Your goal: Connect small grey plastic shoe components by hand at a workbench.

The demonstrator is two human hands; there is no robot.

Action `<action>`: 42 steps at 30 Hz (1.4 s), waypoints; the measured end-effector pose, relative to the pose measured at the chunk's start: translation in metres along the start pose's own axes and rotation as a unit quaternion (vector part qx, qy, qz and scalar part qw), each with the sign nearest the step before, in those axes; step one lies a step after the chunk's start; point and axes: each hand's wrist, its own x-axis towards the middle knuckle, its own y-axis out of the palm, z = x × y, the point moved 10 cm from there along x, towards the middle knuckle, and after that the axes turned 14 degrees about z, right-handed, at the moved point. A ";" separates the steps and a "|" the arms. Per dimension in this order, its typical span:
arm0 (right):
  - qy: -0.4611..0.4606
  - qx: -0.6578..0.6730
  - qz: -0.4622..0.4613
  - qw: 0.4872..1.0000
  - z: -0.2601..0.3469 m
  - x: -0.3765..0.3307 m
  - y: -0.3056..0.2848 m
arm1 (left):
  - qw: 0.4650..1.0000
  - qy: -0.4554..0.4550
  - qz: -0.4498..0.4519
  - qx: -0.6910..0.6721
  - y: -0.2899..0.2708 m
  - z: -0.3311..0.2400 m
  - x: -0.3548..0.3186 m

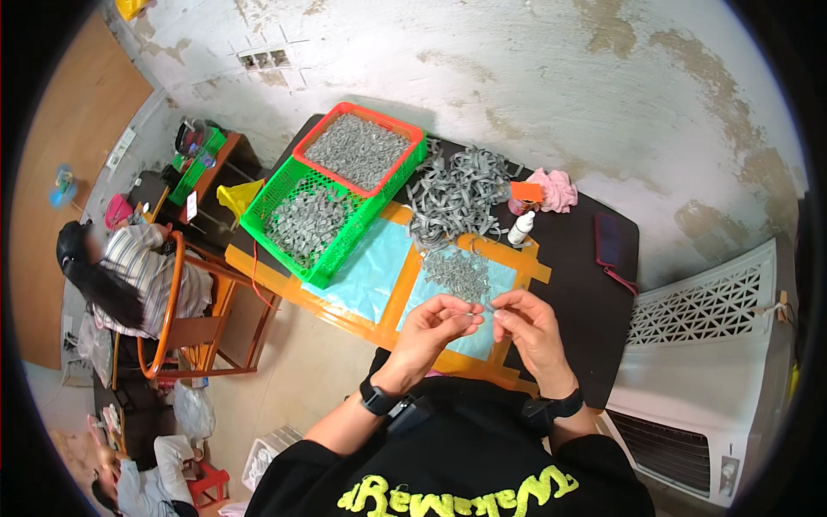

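Two hands meet just above the near edge of the counter (594, 293), fingertips pinched together on one small grey strip piece (479, 312). The left hand (428, 326) curls nearly closed around one end, and the right hand (527, 320) nips the other end between thumb and forefinger. The piece looks light, thin and limp, so it would likely bend or slip unless held close to its ends with a fine pinch. Just beyond the hands a loose pile of similar grey pieces (455, 272) lies on a pale blue sheet (372, 265). Farther out sits a heap of longer grey strips (455, 193), with a green basket (312, 226) and red basket (360, 148) off to the left, both holding grey pieces.
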 end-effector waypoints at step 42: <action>0.129 0.026 0.134 0.982 -0.014 0.000 0.023 | 0.997 -0.061 0.023 -0.042 0.008 0.006 -0.015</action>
